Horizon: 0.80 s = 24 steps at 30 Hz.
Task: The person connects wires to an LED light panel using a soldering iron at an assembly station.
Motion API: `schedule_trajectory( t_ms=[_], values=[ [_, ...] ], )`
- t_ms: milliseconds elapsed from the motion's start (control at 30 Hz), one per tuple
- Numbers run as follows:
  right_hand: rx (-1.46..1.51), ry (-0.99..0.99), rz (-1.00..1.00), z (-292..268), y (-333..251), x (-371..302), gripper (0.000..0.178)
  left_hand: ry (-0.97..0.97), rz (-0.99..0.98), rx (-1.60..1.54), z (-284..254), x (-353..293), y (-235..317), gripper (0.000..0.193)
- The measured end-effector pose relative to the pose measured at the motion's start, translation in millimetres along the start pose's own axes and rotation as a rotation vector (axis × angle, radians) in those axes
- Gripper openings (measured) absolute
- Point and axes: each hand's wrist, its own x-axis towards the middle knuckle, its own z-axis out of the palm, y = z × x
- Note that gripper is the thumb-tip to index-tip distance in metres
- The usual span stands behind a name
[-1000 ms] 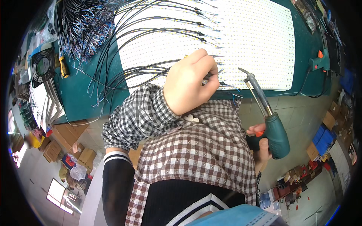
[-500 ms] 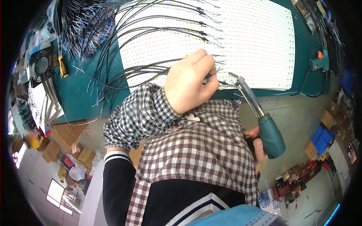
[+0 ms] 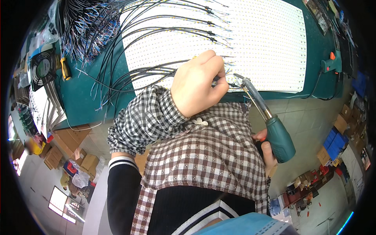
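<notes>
My left hand (image 3: 197, 83) is closed in a pinch on a thin black wire (image 3: 156, 73) at the near edge of a large white panel of LED strips (image 3: 254, 43). My right hand (image 3: 266, 150) grips the green handle of a soldering iron (image 3: 270, 125). The iron's metal tip reaches up to the wire end right beside my left fingers. Several black wires fan out from the panel's left side across the green table mat (image 3: 82, 98). A checked sleeve covers my left forearm.
A bundle of loose wires (image 3: 82, 27) lies at the far left of the table, near a small black fan (image 3: 41, 66) and a yellow-handled tool (image 3: 64, 68). A green glue gun (image 3: 331, 62) rests at the right. Cardboard boxes and blue crates stand on the floor below.
The soldering iron has swung in from the right, its tip moving left and up to the wire end at my left fingers. My left hand has stayed in place.
</notes>
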Motion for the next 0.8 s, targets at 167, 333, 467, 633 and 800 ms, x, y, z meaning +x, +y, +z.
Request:
schedule_trajectory(
  t_ms=[167,333,467,633,800],
  values=[
    [-0.041,-0.027,0.031,-0.4,-5.0,1.5,0.026,-0.011,-0.001,0.001,-0.4,1.3,0.8,0.011],
    [0.007,-0.007,0.009,0.4,4.4,-0.5,0.023,-0.032,-0.047,-0.006,-1.6,0.1,2.1,0.011],
    [-0.032,0.011,0.023,-0.7,2.6,-2.5,0.025,-0.014,-0.026,-0.002,-0.5,0.2,0.5,0.011],
    [0.019,0.011,-0.018,2.2,-5.3,2.7,0.032,-0.004,-0.008,0.001,-0.3,1.5,1.0,0.01],
    [0.027,0.005,0.017,0.3,-3.8,2.3,0.034,-0.026,-0.019,0.0,-1.0,1.1,0.6,0.01]
  ],
)
